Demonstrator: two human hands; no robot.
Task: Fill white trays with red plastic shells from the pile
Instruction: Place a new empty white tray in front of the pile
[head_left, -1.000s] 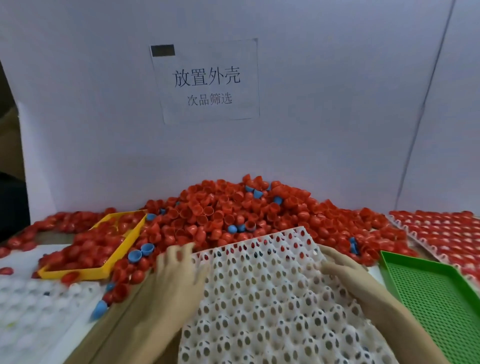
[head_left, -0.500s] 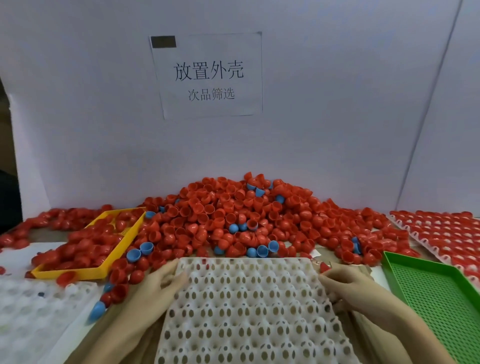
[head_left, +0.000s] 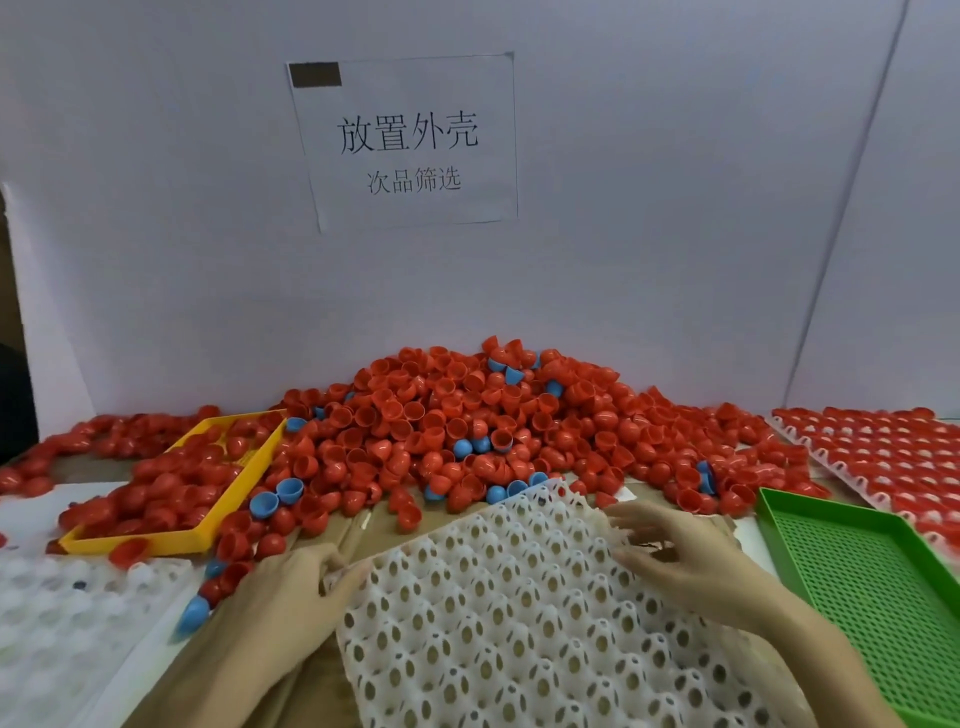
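Nearest the person, the white tray (head_left: 530, 613) has swung since half a second ago: it then lay square to the pile, and now sits skewed, its far corner poking into the red shells (head_left: 467, 415). The left hand (head_left: 291, 587) pinches the tray's left edge, thumb and fingers closed on the rim; the right hand (head_left: 685, 551) rests on the right edge with fingers spread and only loosely bent, so its grip looks slack rather than clamped. Every pocket in this tray shows empty, so filling has probably not begun and the tray is being settled into place. Just beyond both hands the shells heap against the back wall, a few blue ones mixed in. Above the pile a paper sign (head_left: 405, 140) reads 放置外壳 and, smaller, 次品筛选.
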